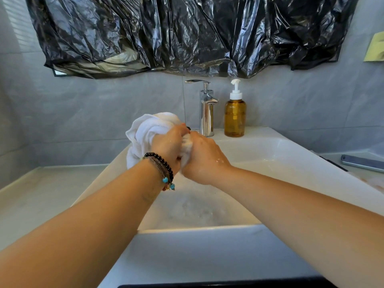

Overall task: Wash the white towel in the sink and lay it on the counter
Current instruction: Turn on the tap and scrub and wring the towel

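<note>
The white towel point(148, 132) is bunched up above the white sink point(259, 148), held in the air by both hands. My left hand point(168, 146), with bead bracelets at the wrist, grips the towel's bulk, which bulges out to the left and behind it. My right hand point(202, 156) grips a twisted part of the towel right beside the left hand; the two hands touch. Soapy, foamy water point(197, 208) lies in the basin below. The white counter point(37, 196) stretches to the left of the sink.
A chrome faucet point(205, 109) and an amber pump bottle point(234, 115) stand at the sink's back edge. A phone point(362, 163) lies on the counter at right. Black plastic sheeting point(187, 34) covers the wall above. A yellow-green cloth point(376, 48) hangs at far right.
</note>
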`<state>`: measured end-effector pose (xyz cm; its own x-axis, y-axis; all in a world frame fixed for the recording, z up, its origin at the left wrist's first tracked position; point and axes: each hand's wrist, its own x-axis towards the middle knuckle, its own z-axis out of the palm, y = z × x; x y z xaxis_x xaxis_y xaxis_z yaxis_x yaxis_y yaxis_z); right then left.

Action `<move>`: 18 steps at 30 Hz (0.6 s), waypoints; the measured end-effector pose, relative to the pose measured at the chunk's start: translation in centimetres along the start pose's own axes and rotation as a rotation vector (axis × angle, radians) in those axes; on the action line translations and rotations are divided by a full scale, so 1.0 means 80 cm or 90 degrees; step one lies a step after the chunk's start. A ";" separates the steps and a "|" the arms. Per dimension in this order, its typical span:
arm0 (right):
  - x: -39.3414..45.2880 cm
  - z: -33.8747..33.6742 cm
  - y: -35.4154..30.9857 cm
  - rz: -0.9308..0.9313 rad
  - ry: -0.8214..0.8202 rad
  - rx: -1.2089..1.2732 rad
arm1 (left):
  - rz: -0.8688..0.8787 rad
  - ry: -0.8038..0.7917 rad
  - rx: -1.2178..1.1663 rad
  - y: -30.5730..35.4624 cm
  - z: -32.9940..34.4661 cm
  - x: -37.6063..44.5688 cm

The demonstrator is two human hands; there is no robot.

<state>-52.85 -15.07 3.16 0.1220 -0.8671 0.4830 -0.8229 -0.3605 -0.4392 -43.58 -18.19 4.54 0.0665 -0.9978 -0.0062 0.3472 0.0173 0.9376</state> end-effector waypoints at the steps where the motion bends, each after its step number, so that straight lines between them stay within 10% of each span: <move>1: 0.001 -0.001 0.000 0.016 -0.022 -0.007 | 0.014 0.017 0.012 0.000 0.002 -0.004; 18: -0.010 -0.037 -0.002 0.186 -0.380 0.301 | 0.184 -0.151 0.273 0.006 -0.005 -0.024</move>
<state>-54.50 -13.30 5.09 0.3240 -0.9374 -0.1273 -0.5624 -0.0827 -0.8227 -43.13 -16.26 4.87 -0.1270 -0.9446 0.3027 -0.0685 0.3128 0.9474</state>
